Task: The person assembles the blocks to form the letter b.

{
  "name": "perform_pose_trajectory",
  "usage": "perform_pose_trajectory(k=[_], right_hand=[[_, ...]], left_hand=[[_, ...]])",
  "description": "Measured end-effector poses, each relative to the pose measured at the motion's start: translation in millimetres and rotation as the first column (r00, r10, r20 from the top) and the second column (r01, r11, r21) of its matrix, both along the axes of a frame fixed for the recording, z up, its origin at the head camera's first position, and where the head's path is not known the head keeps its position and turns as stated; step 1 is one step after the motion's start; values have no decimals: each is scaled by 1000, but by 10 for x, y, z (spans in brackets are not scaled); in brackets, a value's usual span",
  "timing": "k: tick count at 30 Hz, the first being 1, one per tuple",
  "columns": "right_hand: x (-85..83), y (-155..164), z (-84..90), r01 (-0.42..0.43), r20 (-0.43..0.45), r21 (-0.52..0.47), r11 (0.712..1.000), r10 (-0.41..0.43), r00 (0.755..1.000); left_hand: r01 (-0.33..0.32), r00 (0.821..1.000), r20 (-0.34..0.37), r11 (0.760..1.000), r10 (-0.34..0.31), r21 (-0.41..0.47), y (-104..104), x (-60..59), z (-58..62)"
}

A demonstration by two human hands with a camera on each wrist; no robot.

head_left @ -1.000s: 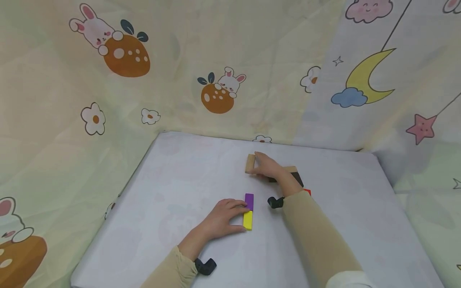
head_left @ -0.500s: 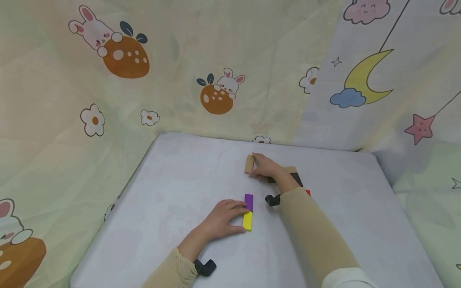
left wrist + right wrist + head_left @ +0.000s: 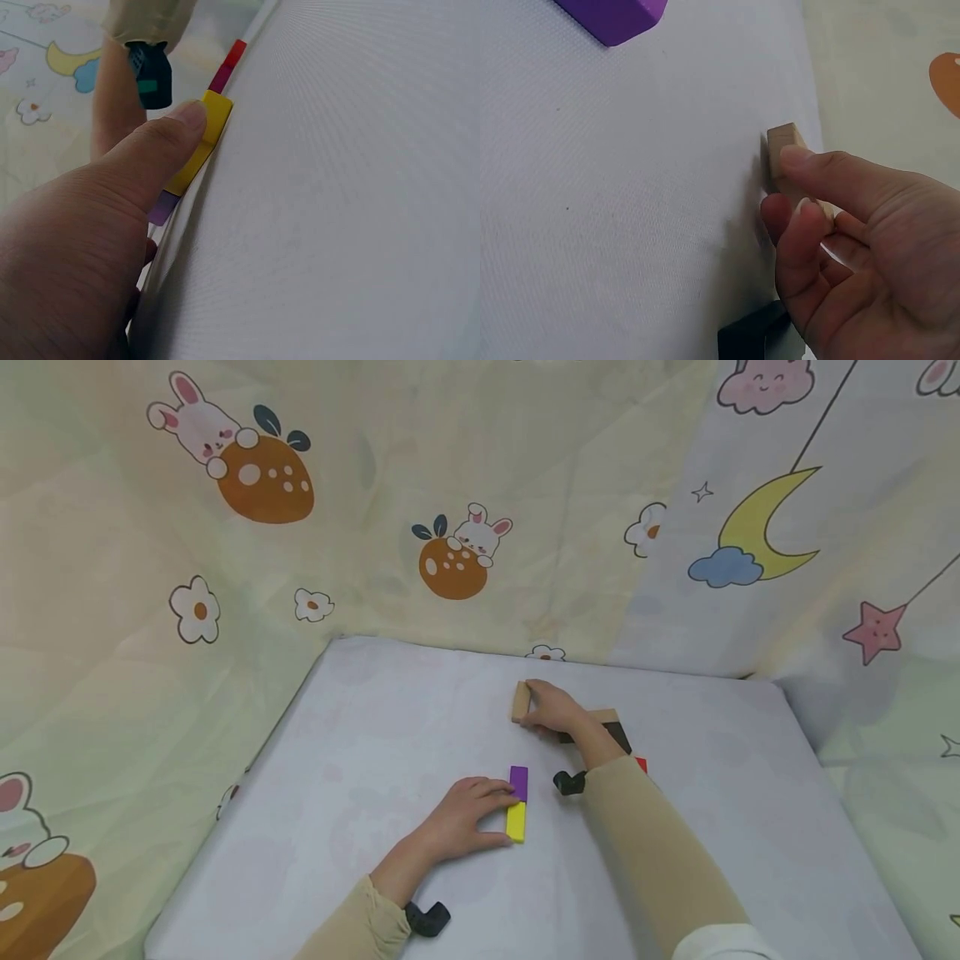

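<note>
On the pale cloth-covered table, the person's left hand rests at about six o'clock, fingers curled against the left edge of a yellow block, thumb pressed on its near end, gripping it. A purple block lies touching the yellow one's far end, the two making one line toward twelve o'clock. Further out, at roughly one o'clock from that pair, the right hand pinches a plain wooden block between thumb and fingertips; the block lies on the cloth. Just behind that wrist, toward three o'clock, sit another wooden block, a dark block and a red block, partly hidden by the sleeve
</note>
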State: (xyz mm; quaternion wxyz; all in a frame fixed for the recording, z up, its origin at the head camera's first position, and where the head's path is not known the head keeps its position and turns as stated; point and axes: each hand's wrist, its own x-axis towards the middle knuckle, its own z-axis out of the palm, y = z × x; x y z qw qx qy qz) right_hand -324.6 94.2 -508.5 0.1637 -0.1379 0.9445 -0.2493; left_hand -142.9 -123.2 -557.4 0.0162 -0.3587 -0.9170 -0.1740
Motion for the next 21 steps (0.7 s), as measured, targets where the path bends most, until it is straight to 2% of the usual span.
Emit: perform_pose_trajectory(k=[12,21], right_hand=[[134,130,77,60,73,-179,982,-47,996],[380,188,92,-12,5,-170,985,13,1000]], left_hand=[[-13,1000,2,1000,13,-12,11,-7,-45],[-9,1000,-8,1000,9,-4,17,-10,-44]])
